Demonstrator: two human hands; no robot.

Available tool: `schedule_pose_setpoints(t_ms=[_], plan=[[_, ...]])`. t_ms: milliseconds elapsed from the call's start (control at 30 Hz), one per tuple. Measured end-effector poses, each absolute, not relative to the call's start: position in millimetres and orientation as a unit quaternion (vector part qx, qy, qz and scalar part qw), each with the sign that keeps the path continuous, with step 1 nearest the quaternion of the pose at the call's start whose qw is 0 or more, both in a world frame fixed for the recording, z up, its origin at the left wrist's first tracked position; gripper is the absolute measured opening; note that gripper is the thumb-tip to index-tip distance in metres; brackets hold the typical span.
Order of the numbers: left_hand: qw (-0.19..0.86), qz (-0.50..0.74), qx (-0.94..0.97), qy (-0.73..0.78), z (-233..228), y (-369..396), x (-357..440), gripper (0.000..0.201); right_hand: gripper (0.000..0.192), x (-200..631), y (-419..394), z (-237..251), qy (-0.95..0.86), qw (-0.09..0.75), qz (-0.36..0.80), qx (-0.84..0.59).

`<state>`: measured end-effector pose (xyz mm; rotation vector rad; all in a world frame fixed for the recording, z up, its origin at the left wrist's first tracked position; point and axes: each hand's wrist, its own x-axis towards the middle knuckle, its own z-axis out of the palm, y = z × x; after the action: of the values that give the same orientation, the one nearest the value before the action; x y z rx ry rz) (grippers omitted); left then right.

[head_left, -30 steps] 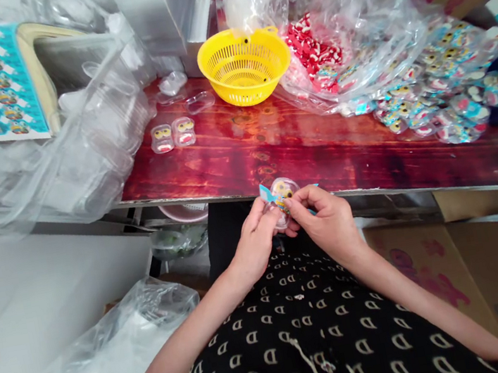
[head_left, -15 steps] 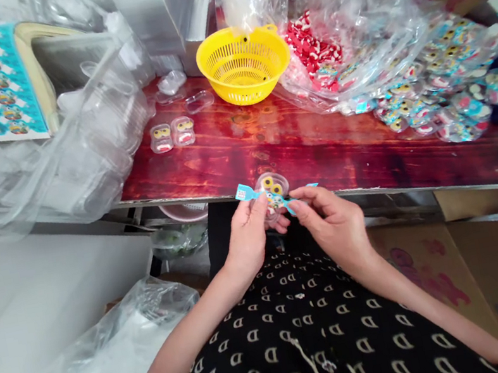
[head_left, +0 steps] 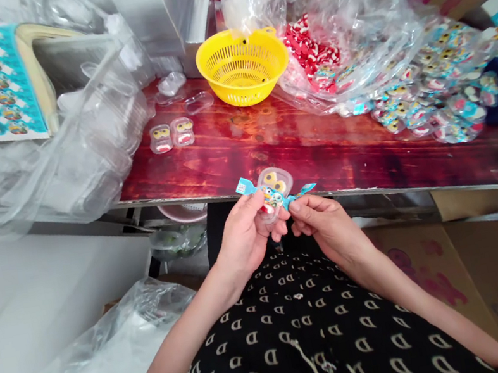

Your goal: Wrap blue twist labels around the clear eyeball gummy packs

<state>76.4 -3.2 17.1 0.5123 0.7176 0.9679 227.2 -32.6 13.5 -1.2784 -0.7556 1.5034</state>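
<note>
Left hand [head_left: 241, 239] pinching clear case [head_left: 274, 188] and one end of blue sticker [head_left: 275, 197]; right hand [head_left: 323, 225] pinching the other end, just over worktop [head_left: 320, 154] edge. Yellow basket [head_left: 243, 65] well beyond.

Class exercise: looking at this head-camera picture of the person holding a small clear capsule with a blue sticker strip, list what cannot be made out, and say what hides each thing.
1. Lower half of the clear capsule: covered by the left hand in the head view.
2. Print on the blue sticker strip: too small to read.
3. Inside the yellow basket: its floor is not clearly visible.
4. Items in the clear bags: blurred by crinkled plastic.
5. Right hand fingers: tips curl under the strip.
</note>
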Motion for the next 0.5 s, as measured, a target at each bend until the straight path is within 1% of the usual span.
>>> schedule_pose_setpoints(t_ms=[133,267,367,433,500], plan=[[0.839,0.395,0.253,0.274,25.6,-4.5,69.1,0.031,0.032,224.1,-33.1,14.9,-0.32,0.501,0.638,-0.49],[0.857,0.351,0.271,0.261,28.7,-7.6,60.7,0.032,0.026,217.6,-34.6,8.9,-0.342,0.541,0.603,-0.475],[0.872,0.324,0.273,0.245,25.2,-10.8,56.7,0.034,0.018,215.3,-36.6,2.0,-0.356,0.573,0.581,-0.456],[0.883,0.306,0.273,0.23,21.8,-12.7,55.3,0.035,0.011,216.8,-37.8,-1.6,-0.368,0.572,0.582,-0.446],[0.889,0.292,0.274,0.223,19.1,-14.1,54.3,0.035,0.009,219.5,-38.2,-3.5,-0.382,0.552,0.6,-0.434]])
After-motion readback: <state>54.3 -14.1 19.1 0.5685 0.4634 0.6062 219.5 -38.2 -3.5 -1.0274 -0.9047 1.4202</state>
